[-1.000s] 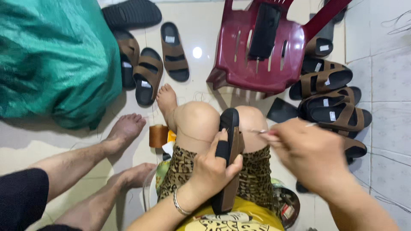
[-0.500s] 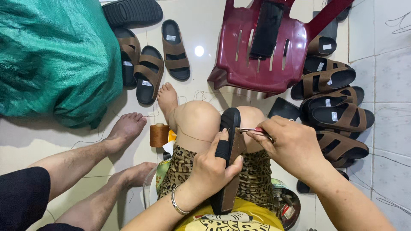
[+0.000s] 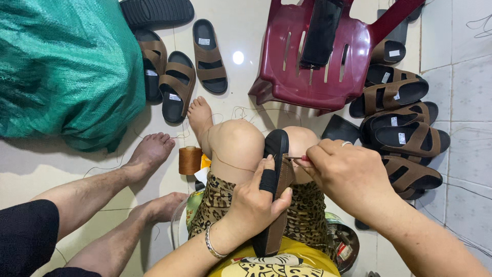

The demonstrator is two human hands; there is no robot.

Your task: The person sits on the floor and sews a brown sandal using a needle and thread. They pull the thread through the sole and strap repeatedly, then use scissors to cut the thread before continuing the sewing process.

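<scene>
A black sandal sole with a brown strap (image 3: pixel 274 154) stands on edge between my knees. My left hand (image 3: pixel 256 197) grips it around the middle, the forefinger wrapped in black tape. My right hand (image 3: pixel 343 172) pinches a thin needle (image 3: pixel 294 158) with brown thread right at the strap's upper edge. The brown thread trails across my left knee towards a spool of brown thread (image 3: pixel 190 160) on the floor beside my leg.
A dark red plastic chair (image 3: pixel 328 56) lies tipped ahead with a black sole on it. Brown strap sandals are piled at the right (image 3: pixel 405 138) and lined up at the upper left (image 3: pixel 177 84). A green sack (image 3: pixel 66 66) fills the left. Another person's bare feet (image 3: pixel 151 154) rest nearby.
My right hand has drawn in from the right to the sandal's strap, bringing the needle tip against it. The left hand keeps the sole in the same place.
</scene>
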